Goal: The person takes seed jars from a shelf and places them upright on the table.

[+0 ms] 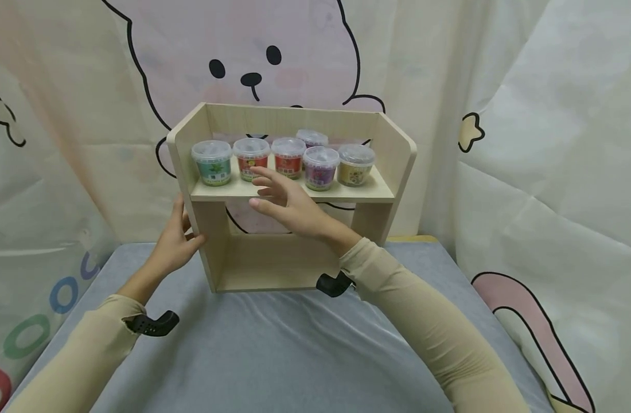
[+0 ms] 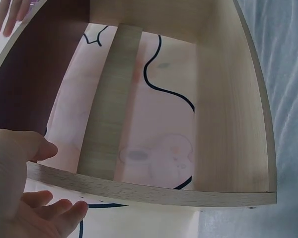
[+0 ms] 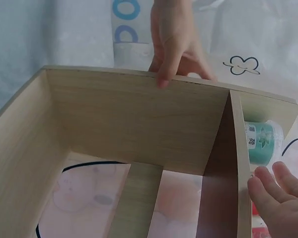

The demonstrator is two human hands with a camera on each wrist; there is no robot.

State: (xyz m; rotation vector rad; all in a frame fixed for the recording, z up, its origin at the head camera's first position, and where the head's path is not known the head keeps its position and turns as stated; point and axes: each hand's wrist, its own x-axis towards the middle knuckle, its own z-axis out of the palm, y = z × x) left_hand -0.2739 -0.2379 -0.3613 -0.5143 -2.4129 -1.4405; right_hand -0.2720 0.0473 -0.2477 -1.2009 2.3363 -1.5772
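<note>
A light wooden two-tier shelf (image 1: 274, 261) stands on the table with several lidded plastic cups on its upper board. From left to right these are a green cup (image 1: 214, 169), a red cup (image 1: 245, 163), another red cup (image 1: 288, 163), a purple cup (image 1: 320, 172) with a second purple cup (image 1: 312, 137) behind it, and a yellow cup (image 1: 354, 172). My left hand (image 1: 173, 244) grips the shelf's left side panel, thumb inside its front edge and fingers outside. In front of the upper board hovers my right hand (image 1: 295, 209), fingers loosely extended, overlapping the left red cup in the head view.
A grey-blue cloth (image 1: 253, 355) covers the table, and printed curtains (image 1: 532, 189) hang behind and beside it. Below the upper board, the shelf's lower compartment has a narrow slat (image 2: 109, 99) across its open back. Black wrist cameras (image 1: 152, 324) sit on both sleeves.
</note>
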